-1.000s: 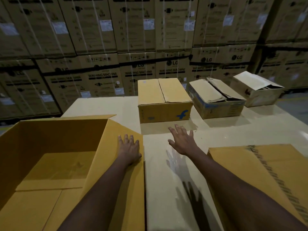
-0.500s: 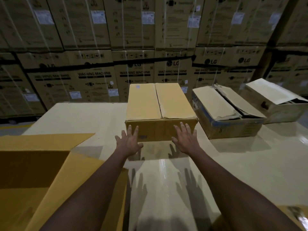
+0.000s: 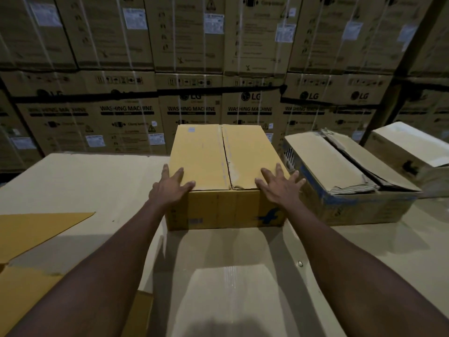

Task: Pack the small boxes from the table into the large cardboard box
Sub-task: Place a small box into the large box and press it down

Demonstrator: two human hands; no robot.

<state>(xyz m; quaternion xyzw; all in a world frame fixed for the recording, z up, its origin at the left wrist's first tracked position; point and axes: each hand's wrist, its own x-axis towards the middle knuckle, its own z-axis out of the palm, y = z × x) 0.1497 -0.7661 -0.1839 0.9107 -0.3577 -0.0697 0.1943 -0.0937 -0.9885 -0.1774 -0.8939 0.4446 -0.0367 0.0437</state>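
Observation:
A closed yellow cardboard box with a blue logo on its front stands in the middle of the table. My left hand lies on its near left top corner with the fingers spread. On the near right top corner lies my right hand, fingers also apart. Neither hand is closed around the box. Only a flap and a wall of the large open cardboard box show at the lower left.
Right of the yellow box stands a worn box with blue print and loose top flaps, and beyond it a pale box. Strapped washing machine cartons form a wall behind the table.
Both hands moved forward from the table and the large box's flap up onto the yellow box's near top corners. The view has come closer to that box.

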